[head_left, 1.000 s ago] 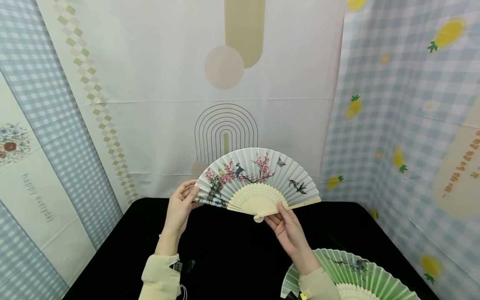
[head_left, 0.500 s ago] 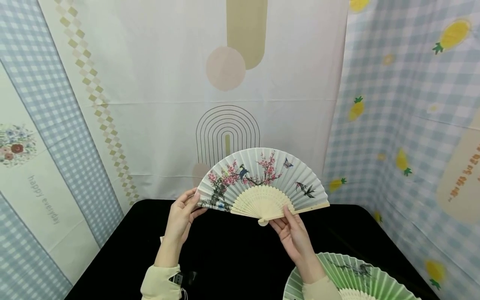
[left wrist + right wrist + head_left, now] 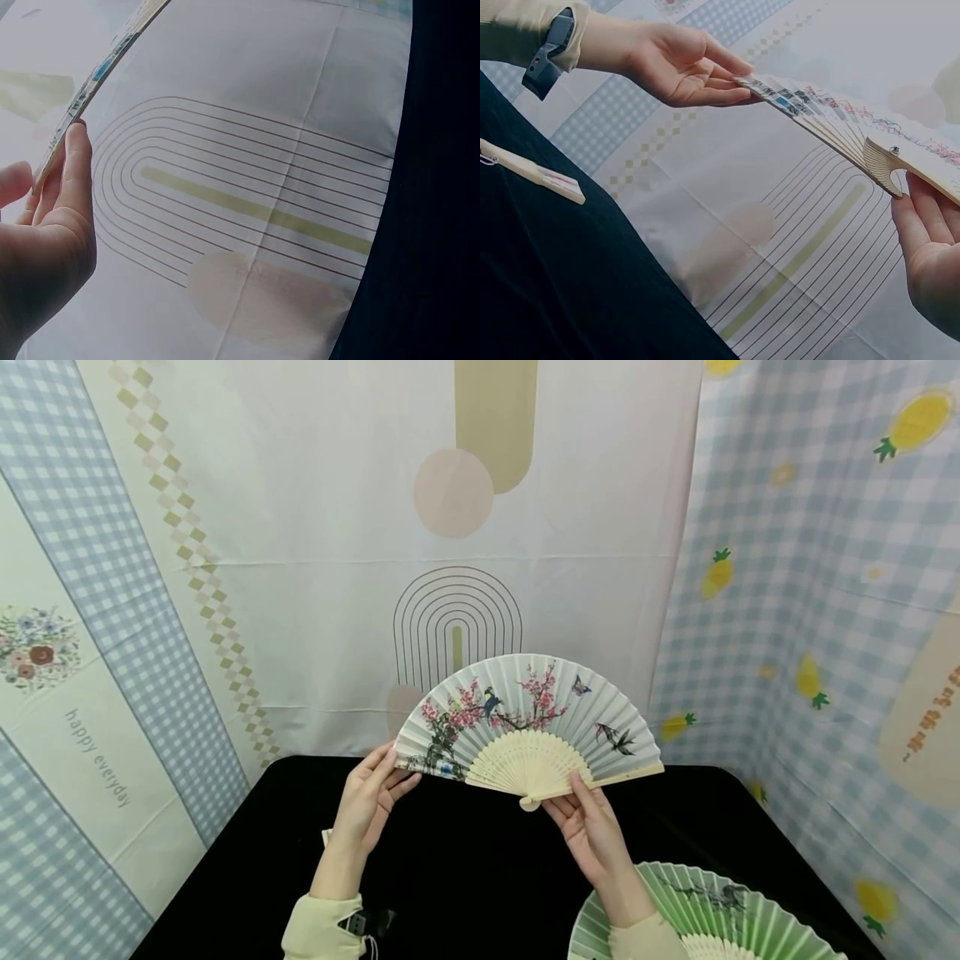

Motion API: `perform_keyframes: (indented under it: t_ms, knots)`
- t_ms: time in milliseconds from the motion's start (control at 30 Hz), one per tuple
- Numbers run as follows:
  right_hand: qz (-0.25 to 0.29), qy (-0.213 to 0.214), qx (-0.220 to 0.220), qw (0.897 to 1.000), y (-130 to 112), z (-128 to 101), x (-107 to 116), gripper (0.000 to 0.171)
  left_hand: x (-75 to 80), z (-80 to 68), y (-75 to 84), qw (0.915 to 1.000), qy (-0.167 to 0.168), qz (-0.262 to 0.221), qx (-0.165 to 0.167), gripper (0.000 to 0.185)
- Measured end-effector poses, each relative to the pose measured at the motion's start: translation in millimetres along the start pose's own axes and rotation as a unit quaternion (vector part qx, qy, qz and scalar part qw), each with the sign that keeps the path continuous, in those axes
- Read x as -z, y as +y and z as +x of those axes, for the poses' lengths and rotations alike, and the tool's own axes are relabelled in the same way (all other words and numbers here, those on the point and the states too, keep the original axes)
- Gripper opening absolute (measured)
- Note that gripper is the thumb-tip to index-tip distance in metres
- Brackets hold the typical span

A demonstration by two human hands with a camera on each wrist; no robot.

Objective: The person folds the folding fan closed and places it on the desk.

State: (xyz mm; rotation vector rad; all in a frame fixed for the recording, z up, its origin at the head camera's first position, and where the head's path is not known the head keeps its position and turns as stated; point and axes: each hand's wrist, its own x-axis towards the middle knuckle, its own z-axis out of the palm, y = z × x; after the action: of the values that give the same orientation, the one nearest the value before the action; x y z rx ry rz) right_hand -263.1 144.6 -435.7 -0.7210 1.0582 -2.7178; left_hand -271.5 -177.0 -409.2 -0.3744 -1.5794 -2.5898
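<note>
Likely light and tearable, the fan (image 3: 540, 702) suits a grip on its stiff end sticks (image 3: 633, 773), left hand (image 3: 366, 802) pinching one corner (image 3: 408, 755), right hand (image 3: 594, 835) holding near the pivot (image 3: 529, 804).

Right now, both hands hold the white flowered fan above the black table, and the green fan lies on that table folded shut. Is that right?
Not quite: the green fan on the black table is spread open, not folded shut, as the head view shows. The left hand and right hand do hold the white flowered fan above that table.
</note>
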Motion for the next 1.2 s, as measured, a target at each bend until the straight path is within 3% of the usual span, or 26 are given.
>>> perform_keyframes:
  t_ms: [700, 1200]
  knots:
    - [-0.036, 0.045, -0.034, 0.998, -12, -4, -14, 0.033, -6.0, -4.9, 11.8, 0.9998, 0.001, -0.002, 0.021, 0.055]
    - [-0.062, 0.081, -0.057, 0.993, -6, -7, -10, 0.028, -4.2, -2.9, 7.6, 0.9992, 0.012, -0.019, 0.034, 0.052]
